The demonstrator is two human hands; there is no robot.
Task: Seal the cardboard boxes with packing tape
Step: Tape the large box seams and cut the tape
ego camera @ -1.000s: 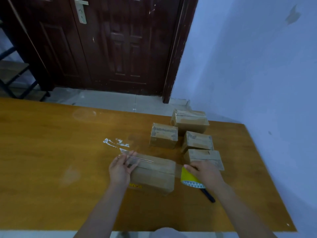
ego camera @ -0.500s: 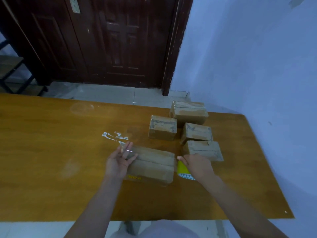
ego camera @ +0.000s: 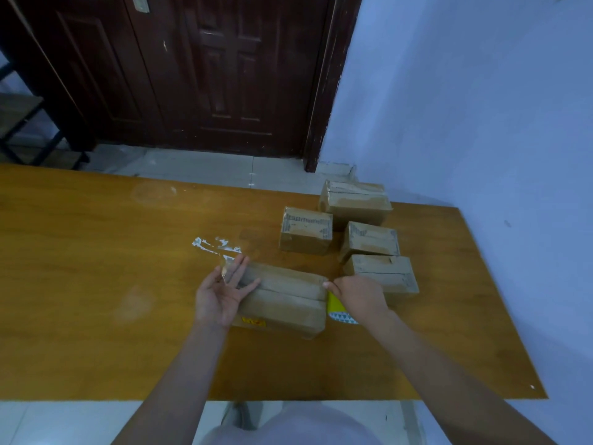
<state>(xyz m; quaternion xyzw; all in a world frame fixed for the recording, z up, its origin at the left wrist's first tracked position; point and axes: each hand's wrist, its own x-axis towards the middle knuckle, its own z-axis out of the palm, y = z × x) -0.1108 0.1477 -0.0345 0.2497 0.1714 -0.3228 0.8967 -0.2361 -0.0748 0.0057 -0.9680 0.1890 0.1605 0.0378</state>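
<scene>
Nearest to us, our two forearms reach out over the wooden surface (ego camera: 96, 284). Our left hand (ego camera: 221, 292) lies with straight, relaxed fingers on the left end of the long cardboard box (ego camera: 282, 297), touching its top where a strip of clear tape (ego camera: 276, 277) runs along the seam. Our right hand (ego camera: 357, 295) is curled around the yellow tape dispenser (ego camera: 337, 308), held just beside the right end of the same box; most of the tool is hidden under the hand, so we cannot tell how the tape leaves it. A small yellow label (ego camera: 253, 322) shows on the box's near face.

Just past the right hand sits a smaller box (ego camera: 385, 273), and behind it another (ego camera: 370, 240). To their left stands a box with printed edges (ego camera: 306, 231), and farthest back the largest of the group (ego camera: 356, 200), near the surface's far edge. White scraps (ego camera: 211, 245) lie on the wood beyond our left hand. Farther off we see a pale tiled floor (ego camera: 192, 168), a dark wooden door (ego camera: 208, 69) and a blue wall (ego camera: 465, 107).
</scene>
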